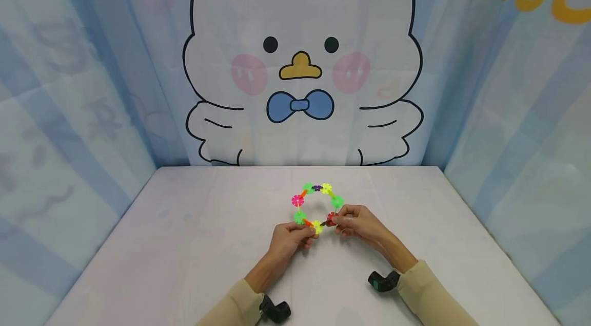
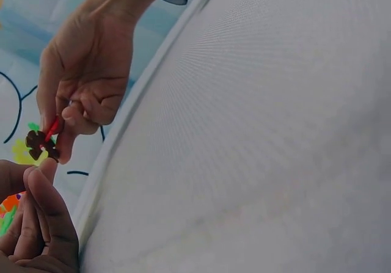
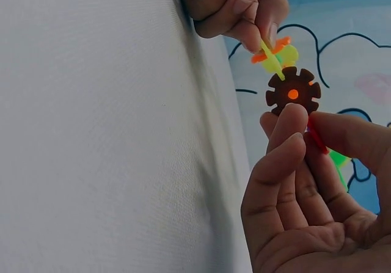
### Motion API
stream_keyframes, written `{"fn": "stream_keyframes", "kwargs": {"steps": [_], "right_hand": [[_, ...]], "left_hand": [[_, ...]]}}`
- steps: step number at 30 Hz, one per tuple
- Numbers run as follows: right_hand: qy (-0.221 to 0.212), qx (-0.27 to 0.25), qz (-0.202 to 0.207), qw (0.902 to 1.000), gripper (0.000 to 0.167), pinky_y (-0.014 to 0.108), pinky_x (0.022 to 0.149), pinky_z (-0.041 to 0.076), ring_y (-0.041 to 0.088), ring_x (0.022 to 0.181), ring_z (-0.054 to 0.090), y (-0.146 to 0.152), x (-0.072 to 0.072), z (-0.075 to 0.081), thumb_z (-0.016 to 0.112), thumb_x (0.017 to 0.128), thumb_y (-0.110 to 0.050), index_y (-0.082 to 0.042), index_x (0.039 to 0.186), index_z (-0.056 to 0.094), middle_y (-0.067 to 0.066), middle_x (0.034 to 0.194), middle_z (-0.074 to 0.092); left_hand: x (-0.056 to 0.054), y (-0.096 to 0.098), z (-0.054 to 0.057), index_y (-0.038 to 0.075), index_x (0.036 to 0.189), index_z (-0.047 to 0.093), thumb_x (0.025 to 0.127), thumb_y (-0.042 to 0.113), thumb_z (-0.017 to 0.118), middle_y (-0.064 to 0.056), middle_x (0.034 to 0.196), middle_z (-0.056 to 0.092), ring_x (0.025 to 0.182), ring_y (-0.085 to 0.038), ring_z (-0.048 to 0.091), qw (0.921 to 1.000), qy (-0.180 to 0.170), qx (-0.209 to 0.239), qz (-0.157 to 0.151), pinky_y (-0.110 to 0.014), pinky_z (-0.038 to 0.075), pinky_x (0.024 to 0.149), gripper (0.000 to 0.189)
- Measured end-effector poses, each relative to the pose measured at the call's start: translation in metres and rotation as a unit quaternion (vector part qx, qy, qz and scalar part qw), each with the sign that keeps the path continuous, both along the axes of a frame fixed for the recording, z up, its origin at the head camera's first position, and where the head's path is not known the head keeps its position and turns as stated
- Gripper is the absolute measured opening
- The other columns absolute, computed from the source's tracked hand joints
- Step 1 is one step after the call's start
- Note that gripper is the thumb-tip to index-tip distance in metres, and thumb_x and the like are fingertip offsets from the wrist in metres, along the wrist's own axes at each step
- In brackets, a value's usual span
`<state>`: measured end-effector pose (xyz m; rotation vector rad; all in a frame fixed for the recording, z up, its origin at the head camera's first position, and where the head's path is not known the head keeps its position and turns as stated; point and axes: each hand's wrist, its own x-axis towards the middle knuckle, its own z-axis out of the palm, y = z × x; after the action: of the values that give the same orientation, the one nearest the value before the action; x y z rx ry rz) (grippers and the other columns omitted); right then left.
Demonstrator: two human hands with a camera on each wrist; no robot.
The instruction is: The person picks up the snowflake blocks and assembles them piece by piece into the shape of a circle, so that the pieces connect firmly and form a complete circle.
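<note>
A ring of slotted plastic snowflake discs, in green, yellow, pink, orange, purple, red and brown, is held up over the table in the head view. My left hand point(image 1: 287, 244) pinches the yellow disc point(image 1: 317, 227) at the ring's near side. With thumb and fingers, my right hand point(image 1: 362, 224) grips the red disc point(image 1: 332, 218) at the near right. Between the two hands sits a brown disc point(image 3: 293, 93), its notched edge facing the right wrist camera and meeting the yellow disc. Fingertips of the right hand lie against the brown disc's lower edge.
A white-covered table point(image 1: 184, 244) spreads beneath both hands. Behind it hangs a curtain point(image 1: 300, 7) with a cartoon bird, and more curtain borders both sides. A black wrist camera point(image 1: 275, 310) sticks out from the left sleeve, another black camera point(image 1: 384, 281) from the right.
</note>
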<state>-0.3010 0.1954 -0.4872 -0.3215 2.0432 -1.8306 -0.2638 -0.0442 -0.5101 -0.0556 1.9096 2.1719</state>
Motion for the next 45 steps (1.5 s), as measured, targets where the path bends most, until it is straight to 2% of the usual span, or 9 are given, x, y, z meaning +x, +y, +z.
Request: {"fn": "stream_keyframes", "kwargs": {"steps": [7,12,17,20,24,30,34,39,45], "right_hand": [[0.003,0.014,0.003,0.9999,0.012,0.021,0.068,0.057,0.007,0.074,0.068,-0.002,0.001,0.001,0.071,0.101,-0.014,-0.008,0.092,0.066,-0.001,0.085,0.073],[0.001,0.023,-0.004,0.9997,0.012,0.021,0.068,0.058,0.008,0.074,0.068,-0.003,0.001,0.002,0.072,0.101,-0.017,-0.007,0.095,0.067,0.0,0.09,0.075],[-0.01,0.019,-0.008,0.9997,0.015,0.021,0.067,0.057,0.007,0.073,0.066,-0.005,0.001,0.002,0.07,0.102,-0.017,-0.004,0.098,0.065,0.003,0.098,0.081],[-0.014,0.015,-0.007,0.9998,0.017,0.02,0.065,0.057,0.006,0.07,0.065,-0.006,0.001,0.002,0.069,0.103,-0.017,-0.002,0.099,0.063,0.008,0.103,0.082],[-0.024,0.028,-0.01,0.9993,0.017,0.018,0.056,0.051,0.005,0.063,0.06,-0.006,0.002,0.001,0.069,0.103,-0.016,0.0,0.102,0.063,0.012,0.105,0.083],[-0.027,0.053,-0.016,0.9981,0.021,0.017,0.047,0.045,0.004,0.055,0.058,-0.009,0.005,0.001,0.072,0.1,-0.017,0.003,0.105,0.068,0.005,0.094,0.082],[-0.03,0.066,-0.014,0.9972,0.022,0.017,0.046,0.046,0.004,0.053,0.058,-0.009,0.007,0.001,0.075,0.098,-0.016,0.004,0.103,0.069,0.0,0.082,0.076],[-0.032,0.086,-0.01,0.9957,0.024,0.018,0.047,0.047,0.004,0.053,0.058,-0.006,0.008,0.0,0.076,0.098,-0.018,0.004,0.103,0.067,0.001,0.079,0.075],[-0.028,0.099,-0.007,0.9946,0.026,0.019,0.049,0.05,0.004,0.054,0.059,-0.005,0.008,-0.003,0.077,0.098,-0.019,0.003,0.107,0.067,0.003,0.081,0.078]], "left_hand": [[-0.001,-0.002,-0.002,-0.007,0.108,0.075,0.094,0.014,0.08,-0.009,0.086,0.082,0.066,-0.006,0.063,0.9998,0.014,-0.012,-0.008,-0.019,0.055,0.062,0.026],[-0.001,-0.004,0.0,-0.008,0.107,0.075,0.095,0.016,0.079,-0.01,0.088,0.082,0.067,-0.006,0.063,0.9994,0.024,-0.012,-0.024,-0.02,0.055,0.062,0.027],[-0.007,-0.014,0.004,-0.007,0.113,0.072,0.1,0.021,0.073,-0.009,0.094,0.082,0.07,-0.007,0.067,0.9974,0.001,-0.008,-0.072,-0.022,0.061,0.069,0.031],[-0.013,-0.024,0.007,-0.006,0.118,0.069,0.104,0.025,0.068,-0.006,0.094,0.081,0.07,-0.007,0.067,0.9962,-0.019,-0.017,-0.083,-0.022,0.061,0.069,0.034],[-0.019,-0.036,0.01,-0.006,0.12,0.067,0.107,0.027,0.064,-0.005,0.091,0.08,0.063,-0.007,0.06,0.9963,-0.016,-0.061,-0.058,-0.019,0.054,0.061,0.036],[-0.024,-0.043,0.012,-0.004,0.117,0.071,0.104,0.021,0.067,0.0,0.074,0.068,0.057,-0.008,0.053,0.9874,0.01,-0.157,-0.021,-0.02,0.045,0.055,0.028],[-0.024,-0.043,0.01,-0.002,0.112,0.073,0.104,0.021,0.069,0.002,0.068,0.063,0.054,-0.008,0.052,0.9799,0.032,-0.195,-0.027,-0.02,0.044,0.052,0.025],[-0.021,-0.043,0.009,0.0,0.105,0.074,0.103,0.02,0.069,-0.001,0.072,0.073,0.052,-0.009,0.053,0.9678,0.08,-0.235,-0.044,-0.021,0.046,0.05,0.021],[-0.02,-0.043,0.011,0.0,0.102,0.075,0.103,0.02,0.069,-0.005,0.077,0.078,0.051,-0.009,0.054,0.9619,0.09,-0.254,-0.047,-0.021,0.047,0.05,0.021]]}}
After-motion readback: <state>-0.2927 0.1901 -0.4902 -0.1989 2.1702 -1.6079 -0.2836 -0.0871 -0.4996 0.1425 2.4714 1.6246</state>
